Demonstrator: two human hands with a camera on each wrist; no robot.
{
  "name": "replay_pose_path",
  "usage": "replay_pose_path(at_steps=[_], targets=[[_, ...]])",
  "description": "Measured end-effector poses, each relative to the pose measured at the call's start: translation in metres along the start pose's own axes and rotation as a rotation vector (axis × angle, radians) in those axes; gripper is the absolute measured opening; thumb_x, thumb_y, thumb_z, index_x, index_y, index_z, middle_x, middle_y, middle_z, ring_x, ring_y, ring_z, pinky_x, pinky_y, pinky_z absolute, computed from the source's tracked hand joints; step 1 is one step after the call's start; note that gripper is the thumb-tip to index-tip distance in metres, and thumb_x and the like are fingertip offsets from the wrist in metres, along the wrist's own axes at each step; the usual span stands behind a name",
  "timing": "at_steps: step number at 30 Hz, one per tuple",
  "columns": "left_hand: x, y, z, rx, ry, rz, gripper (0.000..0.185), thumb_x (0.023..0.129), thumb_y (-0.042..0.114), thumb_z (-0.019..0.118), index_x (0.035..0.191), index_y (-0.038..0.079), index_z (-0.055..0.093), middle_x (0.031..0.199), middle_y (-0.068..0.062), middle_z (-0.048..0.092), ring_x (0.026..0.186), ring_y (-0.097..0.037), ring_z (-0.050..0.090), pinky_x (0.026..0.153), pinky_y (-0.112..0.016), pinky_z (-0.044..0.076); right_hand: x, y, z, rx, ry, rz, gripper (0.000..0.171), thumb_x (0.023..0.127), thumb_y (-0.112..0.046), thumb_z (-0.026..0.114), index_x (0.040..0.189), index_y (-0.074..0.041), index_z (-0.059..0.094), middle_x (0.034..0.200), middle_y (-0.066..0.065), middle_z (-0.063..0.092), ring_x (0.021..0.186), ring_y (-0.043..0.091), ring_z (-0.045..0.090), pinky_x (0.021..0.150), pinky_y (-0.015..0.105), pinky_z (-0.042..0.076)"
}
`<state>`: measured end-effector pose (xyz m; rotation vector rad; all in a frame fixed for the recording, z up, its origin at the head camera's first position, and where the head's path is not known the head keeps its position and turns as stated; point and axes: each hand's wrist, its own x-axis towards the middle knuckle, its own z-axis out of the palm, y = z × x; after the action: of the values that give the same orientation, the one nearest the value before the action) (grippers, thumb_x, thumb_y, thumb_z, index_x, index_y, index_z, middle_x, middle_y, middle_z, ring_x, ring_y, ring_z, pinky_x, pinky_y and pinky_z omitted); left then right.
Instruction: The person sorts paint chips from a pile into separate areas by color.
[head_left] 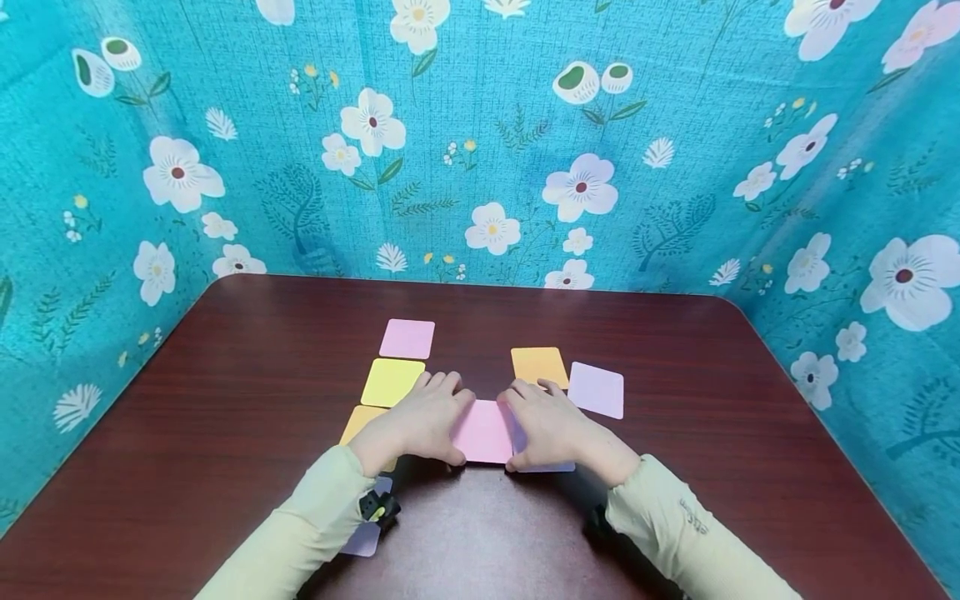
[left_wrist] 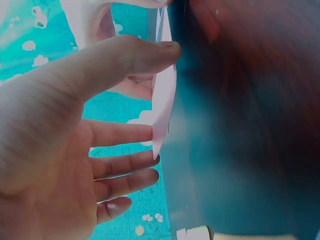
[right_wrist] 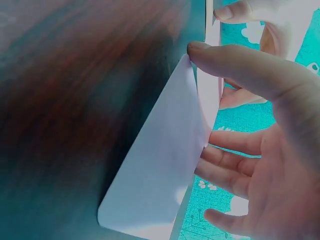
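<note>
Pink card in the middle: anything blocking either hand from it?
Nothing visible between the left hand and the pink card: they touch directly. A lilac card lies partly under the right hand, beside the pink card, but doesn't visibly block it; whether the cards overlap isn't clear.

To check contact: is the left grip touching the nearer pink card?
Touching. The left wrist view shows the left grip with its thumb and fingers meeting the nearer pink card.

Teal flowered cloth (head_left: 480,142) hanging behind dark reddish-brown table (head_left: 247,392), corners rounded.
</note>
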<state>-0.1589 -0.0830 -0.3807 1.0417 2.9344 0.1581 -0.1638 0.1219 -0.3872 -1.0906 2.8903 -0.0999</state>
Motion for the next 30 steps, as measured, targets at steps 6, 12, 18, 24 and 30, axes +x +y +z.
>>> replay_pose_path(at_steps=[6,12,18,24,30], targets=[[0.0,-0.013,-0.003,-0.03,-0.022,-0.033,0.069,0.056,0.045,0.078,0.112,0.01,0.056,0.094,-0.006,0.045,0.088,-0.021,0.041,0.075,-0.035,0.029,0.013,0.0,-0.003,0.048,-0.008,-0.008,0.077,0.058,-0.046,0.078,0.118,-0.008,0.051,0.11,0.002,0.05,0.104,0.019,0.052,0.098,0.054,0.029],[0.002,-0.024,-0.003,-0.047,-0.025,-0.046,0.069,0.057,0.044,0.077,0.113,0.01,0.056,0.095,-0.004,0.045,0.09,-0.02,0.043,0.078,-0.036,0.03,0.025,0.0,-0.006,0.088,-0.041,0.0,0.077,0.061,-0.043,0.078,0.121,-0.007,0.049,0.112,0.003,0.049,0.102,0.019,0.053,0.1,0.052,0.028],[0.004,-0.035,-0.003,-0.045,-0.023,-0.061,0.068,0.059,0.043,0.077,0.114,0.01,0.055,0.098,-0.004,0.044,0.092,-0.021,0.042,0.081,-0.038,0.03,0.038,0.0,-0.005,0.076,-0.054,0.009,0.077,0.062,-0.046,0.076,0.123,-0.008,0.049,0.113,0.003,0.049,0.101,0.015,0.053,0.098,0.05,0.031],[0.005,-0.045,-0.006,-0.047,-0.012,-0.067,0.069,0.059,0.043,0.077,0.116,0.01,0.055,0.101,-0.006,0.045,0.094,-0.022,0.042,0.079,-0.038,0.03,0.049,0.002,-0.006,0.069,-0.07,0.018,0.076,0.064,-0.046,0.075,0.124,-0.008,0.048,0.116,0.005,0.048,0.1,0.016,0.054,0.096,0.049,0.034],[0.006,-0.057,-0.011,-0.065,0.0,-0.088,0.069,0.059,0.039,0.078,0.117,0.009,0.054,0.103,-0.009,0.045,0.095,-0.023,0.042,0.079,-0.038,0.031,0.064,0.002,-0.008,0.043,-0.047,0.023,0.077,0.064,-0.047,0.074,0.124,-0.007,0.048,0.116,0.005,0.047,0.098,0.015,0.056,0.097,0.046,0.034]])
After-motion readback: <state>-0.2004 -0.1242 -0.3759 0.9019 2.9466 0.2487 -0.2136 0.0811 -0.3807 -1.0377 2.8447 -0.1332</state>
